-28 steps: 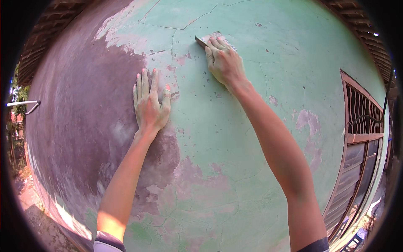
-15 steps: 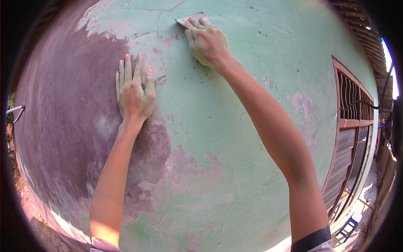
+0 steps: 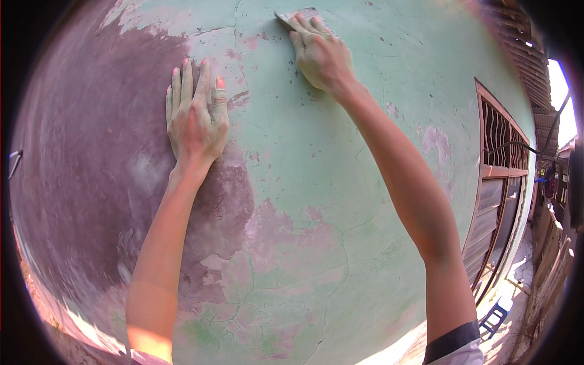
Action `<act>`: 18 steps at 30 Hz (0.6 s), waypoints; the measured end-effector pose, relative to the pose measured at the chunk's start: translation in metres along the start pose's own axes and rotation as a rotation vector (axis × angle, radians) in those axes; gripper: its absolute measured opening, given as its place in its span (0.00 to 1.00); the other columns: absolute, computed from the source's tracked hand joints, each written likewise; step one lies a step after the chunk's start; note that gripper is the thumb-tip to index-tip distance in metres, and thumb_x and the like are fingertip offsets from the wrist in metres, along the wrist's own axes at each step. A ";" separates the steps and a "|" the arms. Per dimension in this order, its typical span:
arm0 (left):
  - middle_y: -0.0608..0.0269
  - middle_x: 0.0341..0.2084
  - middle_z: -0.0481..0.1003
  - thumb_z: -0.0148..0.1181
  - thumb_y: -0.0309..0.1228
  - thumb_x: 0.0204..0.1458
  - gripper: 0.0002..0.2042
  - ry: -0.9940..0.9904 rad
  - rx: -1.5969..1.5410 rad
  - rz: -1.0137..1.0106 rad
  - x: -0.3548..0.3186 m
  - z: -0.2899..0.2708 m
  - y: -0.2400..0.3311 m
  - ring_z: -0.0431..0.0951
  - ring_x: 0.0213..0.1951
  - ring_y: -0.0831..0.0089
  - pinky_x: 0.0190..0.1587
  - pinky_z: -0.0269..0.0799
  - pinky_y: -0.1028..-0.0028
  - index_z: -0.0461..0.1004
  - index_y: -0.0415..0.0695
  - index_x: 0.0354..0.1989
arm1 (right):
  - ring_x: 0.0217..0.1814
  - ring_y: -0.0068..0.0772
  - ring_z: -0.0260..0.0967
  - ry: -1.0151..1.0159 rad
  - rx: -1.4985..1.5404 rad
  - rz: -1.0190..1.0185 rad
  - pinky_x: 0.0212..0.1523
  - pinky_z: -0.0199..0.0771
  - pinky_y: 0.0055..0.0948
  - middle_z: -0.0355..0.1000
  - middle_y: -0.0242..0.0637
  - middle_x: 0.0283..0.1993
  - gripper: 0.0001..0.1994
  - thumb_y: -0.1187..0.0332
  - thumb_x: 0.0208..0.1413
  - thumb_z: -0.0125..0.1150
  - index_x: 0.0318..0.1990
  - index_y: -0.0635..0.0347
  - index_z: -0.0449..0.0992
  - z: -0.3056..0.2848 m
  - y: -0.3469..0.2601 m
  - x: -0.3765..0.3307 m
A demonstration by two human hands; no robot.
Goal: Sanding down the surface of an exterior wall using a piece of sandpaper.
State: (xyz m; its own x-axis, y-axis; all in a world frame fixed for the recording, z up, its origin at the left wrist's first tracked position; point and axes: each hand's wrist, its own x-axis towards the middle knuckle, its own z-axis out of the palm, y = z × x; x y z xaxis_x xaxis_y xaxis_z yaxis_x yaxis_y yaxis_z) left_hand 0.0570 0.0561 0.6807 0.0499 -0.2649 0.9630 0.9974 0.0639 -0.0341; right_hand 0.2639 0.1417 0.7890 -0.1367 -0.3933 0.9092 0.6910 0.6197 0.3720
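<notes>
My left hand [image 3: 198, 125] lies flat on the wall, fingers stretched upward, at the border between a bare purple-brown patch [image 3: 115, 140] and the pale green paint [image 3: 292, 158]. Higher up and to the right, my right hand [image 3: 325, 58] presses a thin grey sheet of sandpaper [image 3: 304, 11] against the green wall. Its fingers lie over the sheet and cover much of it. Greyish dust coats both hands. Cracks and small chipped spots mark the paint around the right hand.
To the right is a barred window [image 3: 504, 135] with a reddish frame, and a dark cable crosses it. A blue stool [image 3: 494, 317] stands on the ground at the lower right, near wooden boards [image 3: 547, 243]. A roof overhang [image 3: 517, 42] juts out at the upper right.
My right hand has slid to the right along the wall with the sandpaper. The left hand keeps its place on the wall, while the whole view has shifted slightly.
</notes>
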 end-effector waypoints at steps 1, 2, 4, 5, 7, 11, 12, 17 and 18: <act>0.48 0.74 0.53 0.35 0.50 0.70 0.29 -0.005 -0.019 0.005 -0.001 0.002 0.006 0.48 0.76 0.51 0.76 0.40 0.56 0.61 0.48 0.73 | 0.75 0.48 0.58 0.040 -0.049 0.112 0.71 0.63 0.44 0.63 0.38 0.73 0.22 0.60 0.71 0.40 0.66 0.55 0.70 -0.015 0.038 0.003; 0.48 0.74 0.54 0.35 0.51 0.70 0.29 0.019 -0.029 0.003 -0.001 0.007 0.014 0.49 0.75 0.50 0.76 0.40 0.55 0.61 0.47 0.73 | 0.75 0.48 0.58 0.085 -0.095 0.220 0.70 0.65 0.44 0.63 0.38 0.73 0.22 0.60 0.71 0.40 0.67 0.55 0.69 -0.028 0.071 0.004; 0.47 0.73 0.54 0.36 0.52 0.69 0.30 0.044 -0.046 -0.010 -0.001 0.011 0.020 0.50 0.75 0.50 0.76 0.41 0.55 0.61 0.46 0.72 | 0.76 0.52 0.56 0.050 -0.078 0.483 0.72 0.61 0.43 0.60 0.37 0.74 0.25 0.55 0.72 0.38 0.68 0.57 0.67 -0.054 0.089 0.002; 0.48 0.74 0.54 0.35 0.52 0.69 0.30 0.059 -0.012 -0.017 0.001 0.013 0.020 0.50 0.75 0.50 0.76 0.40 0.55 0.61 0.46 0.72 | 0.76 0.52 0.56 0.050 -0.094 0.481 0.72 0.61 0.43 0.60 0.37 0.74 0.25 0.55 0.72 0.38 0.68 0.57 0.67 -0.046 0.088 0.003; 0.49 0.74 0.54 0.35 0.52 0.69 0.30 0.067 0.000 -0.018 0.001 0.015 0.029 0.50 0.75 0.50 0.76 0.39 0.55 0.61 0.46 0.72 | 0.76 0.54 0.55 0.128 -0.186 0.378 0.72 0.60 0.44 0.59 0.39 0.75 0.26 0.55 0.72 0.37 0.69 0.58 0.67 -0.014 0.064 0.007; 0.55 0.75 0.53 0.34 0.52 0.70 0.29 0.026 -0.003 -0.056 0.001 0.009 0.003 0.47 0.76 0.53 0.76 0.39 0.56 0.60 0.51 0.73 | 0.76 0.51 0.55 -0.004 0.068 -0.117 0.74 0.59 0.43 0.62 0.38 0.73 0.24 0.55 0.72 0.41 0.68 0.57 0.69 0.024 -0.072 -0.035; 0.55 0.75 0.53 0.34 0.52 0.70 0.29 0.013 -0.013 -0.056 0.000 0.008 0.003 0.47 0.76 0.53 0.76 0.39 0.56 0.60 0.52 0.73 | 0.76 0.51 0.55 -0.011 0.062 -0.112 0.74 0.59 0.43 0.62 0.38 0.73 0.24 0.55 0.72 0.41 0.68 0.57 0.69 0.019 -0.065 -0.035; 0.55 0.74 0.54 0.35 0.52 0.70 0.28 0.043 -0.048 -0.012 -0.002 0.009 0.012 0.48 0.76 0.54 0.76 0.39 0.57 0.61 0.52 0.73 | 0.76 0.48 0.56 0.026 -0.095 0.410 0.71 0.63 0.44 0.61 0.39 0.74 0.24 0.56 0.72 0.37 0.70 0.51 0.66 -0.040 0.073 -0.007; 0.55 0.74 0.54 0.36 0.52 0.70 0.28 0.044 -0.057 -0.011 -0.003 0.011 0.016 0.48 0.76 0.54 0.76 0.40 0.57 0.61 0.51 0.73 | 0.76 0.48 0.55 0.033 -0.084 0.620 0.71 0.62 0.44 0.60 0.40 0.75 0.25 0.56 0.72 0.36 0.71 0.51 0.65 -0.054 0.079 -0.006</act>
State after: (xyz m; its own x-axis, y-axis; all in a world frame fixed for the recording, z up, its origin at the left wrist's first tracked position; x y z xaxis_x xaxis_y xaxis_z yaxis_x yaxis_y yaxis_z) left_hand 0.0721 0.0688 0.6807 0.0399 -0.3074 0.9507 0.9992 0.0060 -0.0400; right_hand 0.3578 0.1568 0.8028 0.3286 0.0006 0.9445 0.6883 0.6845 -0.2400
